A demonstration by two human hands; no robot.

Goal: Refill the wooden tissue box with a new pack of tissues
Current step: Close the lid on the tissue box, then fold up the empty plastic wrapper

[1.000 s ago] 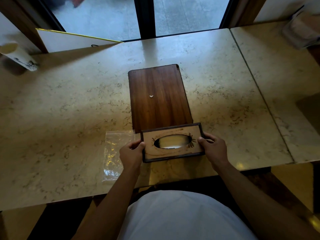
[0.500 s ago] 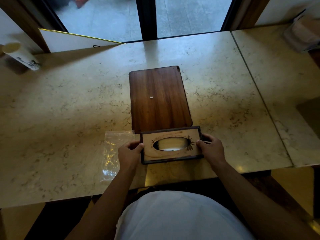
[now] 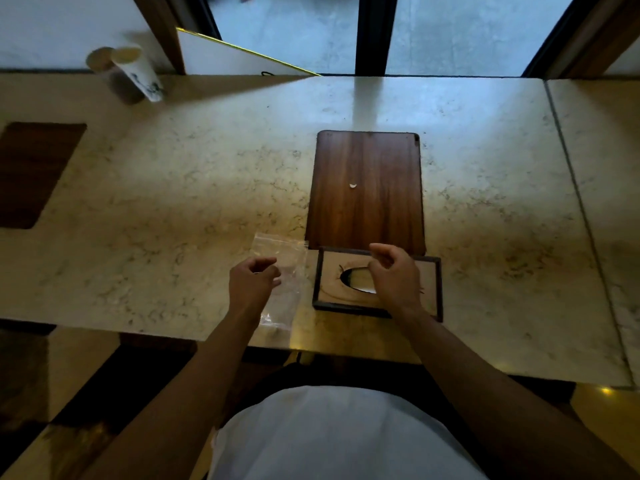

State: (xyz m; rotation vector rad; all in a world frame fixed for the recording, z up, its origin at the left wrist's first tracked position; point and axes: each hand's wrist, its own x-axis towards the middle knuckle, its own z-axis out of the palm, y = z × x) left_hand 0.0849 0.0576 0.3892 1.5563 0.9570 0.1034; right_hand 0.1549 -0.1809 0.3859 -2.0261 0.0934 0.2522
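Observation:
The wooden tissue box (image 3: 332,292) rests near the table's front edge, its light top face up with an oval slot and a dark frame. My right hand (image 3: 394,275) hovers over the slot with its fingers loosely curled and nothing in them. My left hand (image 3: 252,282) is off the box to the left, above a clear plastic wrapper (image 3: 284,258) that lies flat on the table; its fingers are loosely curled and it holds nothing. Through the slot I see something pale, but I cannot tell what it is.
A dark wooden board (image 3: 367,192) lies flat just behind the box. A paper cup (image 3: 135,76) and a white card (image 3: 221,53) are at the back left. A dark inset (image 3: 31,171) marks the marble table (image 3: 173,188) on the left. Windows run along the far edge.
Both hands have let go of the box ends. The right hand moved over the slot and the left hand moved left over the wrapper. The view swung to the left.

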